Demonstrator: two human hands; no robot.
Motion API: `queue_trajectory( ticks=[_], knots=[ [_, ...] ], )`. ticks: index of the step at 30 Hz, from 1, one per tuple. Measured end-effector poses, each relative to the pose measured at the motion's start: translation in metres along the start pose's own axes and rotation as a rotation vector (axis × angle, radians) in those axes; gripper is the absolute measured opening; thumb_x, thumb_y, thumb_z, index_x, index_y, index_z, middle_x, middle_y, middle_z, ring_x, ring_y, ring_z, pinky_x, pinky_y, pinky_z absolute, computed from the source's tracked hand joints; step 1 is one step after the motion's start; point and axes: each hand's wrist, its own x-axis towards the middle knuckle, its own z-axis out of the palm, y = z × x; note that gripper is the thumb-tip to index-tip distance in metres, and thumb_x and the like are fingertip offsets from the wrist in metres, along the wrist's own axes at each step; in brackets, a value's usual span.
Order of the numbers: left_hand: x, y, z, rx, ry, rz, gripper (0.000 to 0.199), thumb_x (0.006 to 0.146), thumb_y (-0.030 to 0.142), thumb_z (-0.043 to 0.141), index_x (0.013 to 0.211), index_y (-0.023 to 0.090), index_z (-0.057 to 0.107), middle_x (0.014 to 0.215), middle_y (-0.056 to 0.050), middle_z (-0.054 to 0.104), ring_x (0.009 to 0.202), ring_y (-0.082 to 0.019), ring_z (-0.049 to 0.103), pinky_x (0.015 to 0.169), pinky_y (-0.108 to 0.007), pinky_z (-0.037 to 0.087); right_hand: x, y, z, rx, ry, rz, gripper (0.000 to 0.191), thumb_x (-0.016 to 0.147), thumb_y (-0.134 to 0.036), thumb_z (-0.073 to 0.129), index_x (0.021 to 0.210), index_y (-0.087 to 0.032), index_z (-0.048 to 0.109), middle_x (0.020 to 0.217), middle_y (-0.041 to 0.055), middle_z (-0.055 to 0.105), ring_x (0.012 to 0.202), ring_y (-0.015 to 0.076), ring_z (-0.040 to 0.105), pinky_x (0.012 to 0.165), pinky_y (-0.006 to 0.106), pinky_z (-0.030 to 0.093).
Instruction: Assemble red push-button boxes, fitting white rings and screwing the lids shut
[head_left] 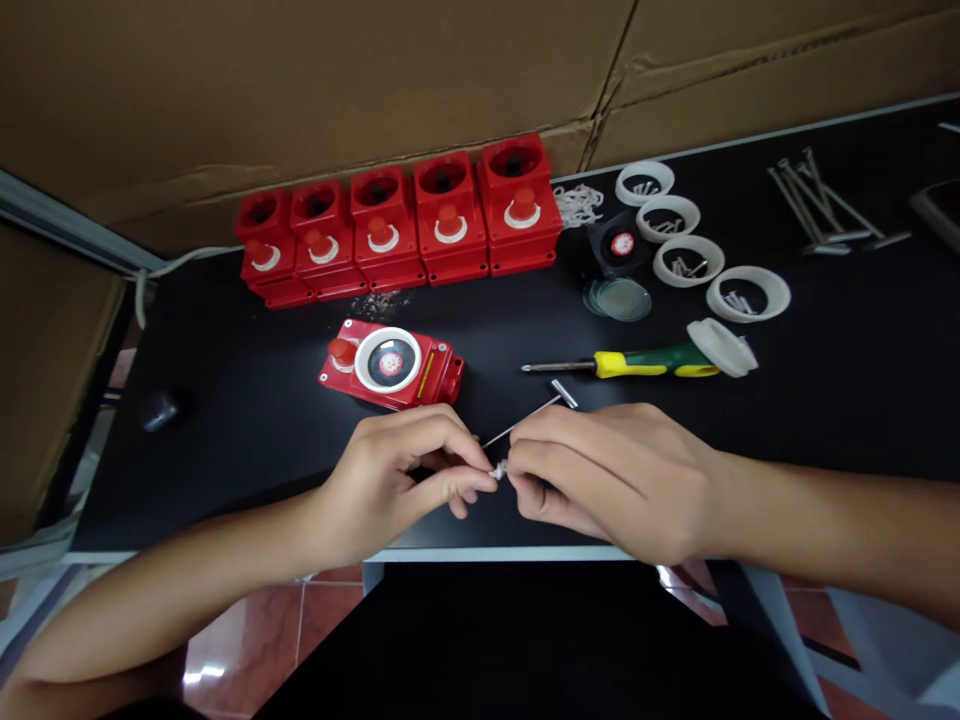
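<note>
Over the table's front edge, my left hand (409,475) pinches a small white, knotted string-like piece (498,469) between thumb and fingertips. Opposite it, my right hand (622,475) has its fingers closed on the right end of the same piece. Just behind the fingertips is a T-shaped metal rod (564,393); its lower end is hidden, and I cannot tell if either hand touches it. Beyond my left hand lies a red box (442,375) with a red button and a white-ringed round window. A screwdriver (637,362) with a yellow-green handle lies beyond my right hand.
Several red boxes (450,225) stand in a row along the cardboard wall. White string (577,205), a black round part (616,245) and clear discs (619,298) are right of them. White rings (688,262) hold small screws. More T-shaped rods (832,210) lie far right.
</note>
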Motion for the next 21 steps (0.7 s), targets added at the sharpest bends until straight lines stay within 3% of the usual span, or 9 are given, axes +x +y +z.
queue_trajectory(
  ticks=[4, 8, 16, 21],
  knots=[
    [0.0, 0.0006, -0.0006, 0.056, -0.017, 0.038, 0.008, 0.108, 0.02, 0.081, 0.102, 0.015, 0.078, 0.095, -0.003, 0.074, 0.068, -0.012, 0.08, 0.065, -0.022, 0.071, 0.0023, -0.0007, -0.0002, 0.027, -0.003, 0.077, 0.006, 0.104, -0.016, 0.064, 0.099, -0.016, 0.067, 0.093, -0.0005, 0.072, 0.071, 0.0034, 0.06, 0.061, 0.021, 0.046],
    [0.0005, 0.0026, -0.0007, 0.181, -0.034, 0.086, 0.004, 0.107, 0.012, 0.076, 0.105, 0.015, 0.077, 0.096, -0.003, 0.073, 0.074, -0.012, 0.077, 0.068, -0.02, 0.069, 0.0044, 0.0, 0.0011, -0.063, 0.003, 0.09, 0.011, 0.103, -0.015, 0.061, 0.092, -0.017, 0.062, 0.088, 0.0004, 0.069, 0.067, 0.006, 0.054, 0.056, 0.024, 0.041],
    [-0.0016, 0.0037, -0.0009, 0.309, -0.054, 0.16, 0.006, 0.107, 0.009, 0.072, 0.105, 0.015, 0.072, 0.096, -0.002, 0.07, 0.078, -0.01, 0.068, 0.073, -0.018, 0.062, 0.0039, 0.0004, 0.0012, -0.197, -0.041, 0.109, 0.01, 0.096, -0.013, 0.058, 0.087, -0.018, 0.057, 0.082, 0.0003, 0.06, 0.063, 0.0086, 0.049, 0.055, 0.026, 0.036],
    [-0.0037, 0.0019, -0.0004, 0.392, -0.069, 0.184, 0.006, 0.11, 0.011, 0.069, 0.11, 0.016, 0.07, 0.096, -0.003, 0.069, 0.077, -0.011, 0.068, 0.071, -0.02, 0.061, 0.0044, 0.0026, -0.0016, -0.236, -0.086, 0.119, 0.009, 0.092, -0.012, 0.058, 0.087, -0.019, 0.056, 0.083, 0.0001, 0.057, 0.064, 0.0114, 0.052, 0.055, 0.027, 0.037]
  ],
)
